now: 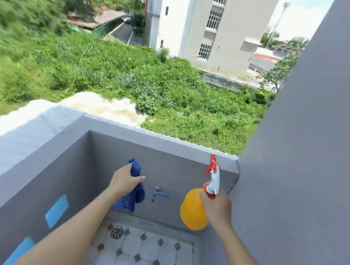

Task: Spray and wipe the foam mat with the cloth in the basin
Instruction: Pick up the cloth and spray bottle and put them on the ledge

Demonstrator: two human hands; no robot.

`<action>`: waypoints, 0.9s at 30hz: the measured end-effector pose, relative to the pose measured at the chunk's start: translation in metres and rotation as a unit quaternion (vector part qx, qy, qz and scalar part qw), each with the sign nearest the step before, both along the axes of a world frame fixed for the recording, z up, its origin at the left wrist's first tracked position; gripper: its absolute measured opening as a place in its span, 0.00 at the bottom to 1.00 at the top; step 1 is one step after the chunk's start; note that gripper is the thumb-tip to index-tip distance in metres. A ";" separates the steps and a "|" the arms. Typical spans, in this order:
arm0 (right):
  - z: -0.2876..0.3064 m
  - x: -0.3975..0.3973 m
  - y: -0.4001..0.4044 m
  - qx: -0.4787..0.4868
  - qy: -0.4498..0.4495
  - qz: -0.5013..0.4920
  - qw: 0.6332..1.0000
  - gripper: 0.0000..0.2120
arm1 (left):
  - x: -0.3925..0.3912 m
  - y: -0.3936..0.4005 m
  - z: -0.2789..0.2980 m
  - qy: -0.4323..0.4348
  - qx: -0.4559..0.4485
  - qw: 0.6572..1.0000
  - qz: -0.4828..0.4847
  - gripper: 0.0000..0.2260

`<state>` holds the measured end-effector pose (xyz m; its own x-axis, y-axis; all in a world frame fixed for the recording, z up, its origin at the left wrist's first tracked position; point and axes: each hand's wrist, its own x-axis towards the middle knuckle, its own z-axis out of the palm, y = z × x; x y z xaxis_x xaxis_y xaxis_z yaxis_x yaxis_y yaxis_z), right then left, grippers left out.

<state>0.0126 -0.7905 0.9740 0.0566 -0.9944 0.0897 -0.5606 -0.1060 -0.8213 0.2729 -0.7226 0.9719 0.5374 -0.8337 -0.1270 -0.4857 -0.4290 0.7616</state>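
Observation:
My left hand (123,181) grips a crumpled blue cloth (133,195), which hangs down in front of the grey back wall. In my right hand (216,204) I hold a spray bottle (193,210) by its neck; its body is orange and its trigger head is white and red and points up. Both hands are raised above the tiled floor. No foam mat or basin is visible in the head view.
A blue tap (159,194) sticks out of the back wall between my hands. A round floor drain (117,232) sits in the tiled floor (151,258) below. Grey parapet walls (41,171) enclose the corner; a tall grey wall (312,148) stands right. Greenery lies beyond.

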 end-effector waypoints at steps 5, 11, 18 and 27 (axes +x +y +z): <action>0.032 0.059 -0.077 -0.032 -0.021 0.021 0.999 0.07 | 0.062 -0.074 0.013 0.007 -0.053 0.998 -0.019 0.16; 0.039 0.134 -0.175 -0.014 -0.035 0.014 0.999 0.06 | 0.127 -0.183 0.002 0.036 0.000 0.999 -0.019 0.09; 0.015 0.194 -0.270 0.022 -0.046 -0.022 0.998 0.06 | 0.168 -0.283 -0.030 0.183 -0.002 0.979 -0.086 0.07; -0.008 0.228 -0.324 0.039 -0.026 -0.059 0.997 0.10 | 0.183 -0.345 -0.073 0.437 0.035 0.886 -0.150 0.16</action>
